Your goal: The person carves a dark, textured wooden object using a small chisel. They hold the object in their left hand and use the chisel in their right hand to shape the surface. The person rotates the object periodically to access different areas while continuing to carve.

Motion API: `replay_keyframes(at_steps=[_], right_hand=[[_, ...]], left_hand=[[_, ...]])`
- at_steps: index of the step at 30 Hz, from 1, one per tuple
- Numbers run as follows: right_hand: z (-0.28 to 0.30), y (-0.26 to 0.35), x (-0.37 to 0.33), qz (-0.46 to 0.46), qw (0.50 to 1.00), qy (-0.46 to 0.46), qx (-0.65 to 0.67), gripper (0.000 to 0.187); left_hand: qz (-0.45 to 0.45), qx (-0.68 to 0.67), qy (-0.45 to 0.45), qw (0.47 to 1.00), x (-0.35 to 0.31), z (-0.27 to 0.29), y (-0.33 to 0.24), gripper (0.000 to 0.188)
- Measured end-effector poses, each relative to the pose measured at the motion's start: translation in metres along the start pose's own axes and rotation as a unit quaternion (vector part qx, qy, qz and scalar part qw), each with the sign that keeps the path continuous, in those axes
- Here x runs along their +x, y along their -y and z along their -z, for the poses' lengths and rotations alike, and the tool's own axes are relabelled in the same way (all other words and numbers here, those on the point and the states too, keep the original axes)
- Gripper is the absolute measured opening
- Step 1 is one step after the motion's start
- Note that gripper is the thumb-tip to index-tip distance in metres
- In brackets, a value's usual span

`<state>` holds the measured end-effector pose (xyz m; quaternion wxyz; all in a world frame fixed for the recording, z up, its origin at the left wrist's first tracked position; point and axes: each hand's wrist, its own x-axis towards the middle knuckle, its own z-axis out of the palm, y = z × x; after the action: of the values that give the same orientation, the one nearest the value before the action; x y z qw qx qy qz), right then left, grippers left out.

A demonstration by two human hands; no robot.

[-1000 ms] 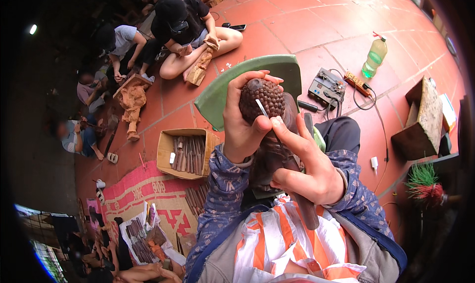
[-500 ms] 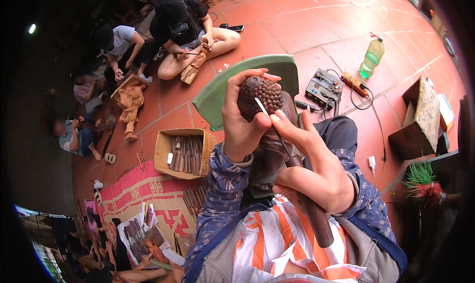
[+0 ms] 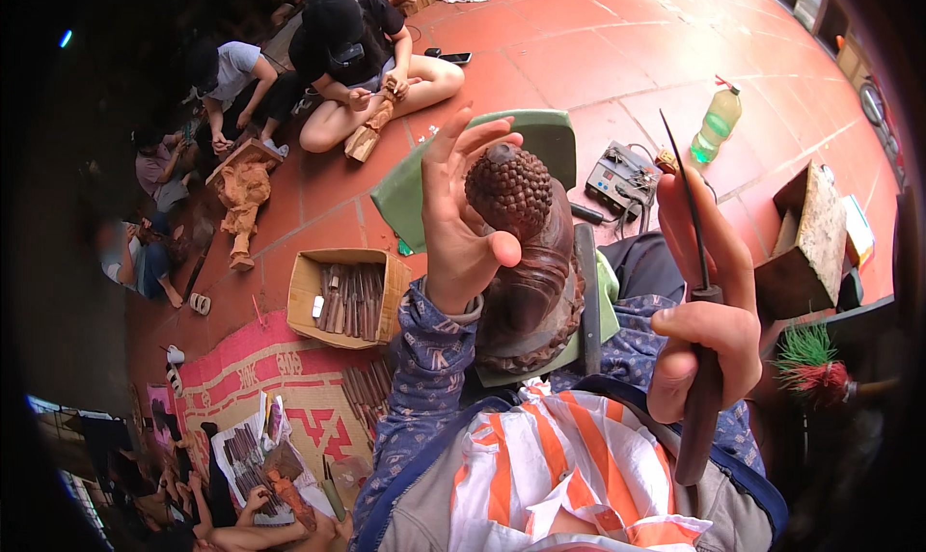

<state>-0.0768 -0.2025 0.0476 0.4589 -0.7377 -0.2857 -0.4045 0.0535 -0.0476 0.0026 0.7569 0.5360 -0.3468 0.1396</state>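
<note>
A dark brown carved wooden figure stands in front of me between my legs, its rounded head covered in small knobs. My left hand is open beside that head, fingers spread and raised, thumb stretched across in front of it. Whether the palm touches the wood I cannot tell. Off to the right of the figure, my right hand grips a carving chisel by its dark wooden handle. The thin blade points up and away, apart from the figure. A green chair-like piece stands behind the figure.
A cardboard box of wooden-handled chisels lies left, near more tools on a patterned mat. Beyond are a control box with cords, a bottle and a wooden box. A brush sits right; several people carve at left.
My right hand has drawn the chisel off the figure's head, moving right and turning its blade upward. My left hand has loosened from the head and its fingers have spread.
</note>
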Motion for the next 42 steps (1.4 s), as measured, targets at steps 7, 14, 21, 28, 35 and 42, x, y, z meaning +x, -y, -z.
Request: replay_keyframes(at_steps=[7,14,21,28,35,42], right_hand=[[0.024,-0.015,-0.007,-0.103,0.979,0.088,0.149,0.046],[0.021,-0.031,0.004,-0.140,0.934,0.243,0.220,0.043],[-0.014,-0.033,0.003,-0.207,0.949,0.063,0.229,0.012],[-0.004,-0.053,0.030,-0.131,0.957,0.014,0.257,0.014],[-0.014,-0.066,0.042,-0.118,0.964,0.049,0.235,0.016],[-0.013,-0.072,0.043,-0.090,0.966,0.079,0.229,0.019]], left_hand=[[-0.213,0.370,0.065,0.902,-0.031,0.009,-0.053,0.029],[-0.086,0.343,0.142,0.924,-0.053,0.013,-0.064,0.024],[-0.095,0.362,0.035,0.927,-0.052,-0.012,-0.053,0.016],[-0.084,0.328,-0.073,0.938,-0.044,-0.006,-0.031,0.085],[0.035,0.183,0.000,0.982,-0.037,-0.012,0.000,0.106],[0.044,0.140,0.013,0.989,-0.035,-0.015,-0.002,0.095]])
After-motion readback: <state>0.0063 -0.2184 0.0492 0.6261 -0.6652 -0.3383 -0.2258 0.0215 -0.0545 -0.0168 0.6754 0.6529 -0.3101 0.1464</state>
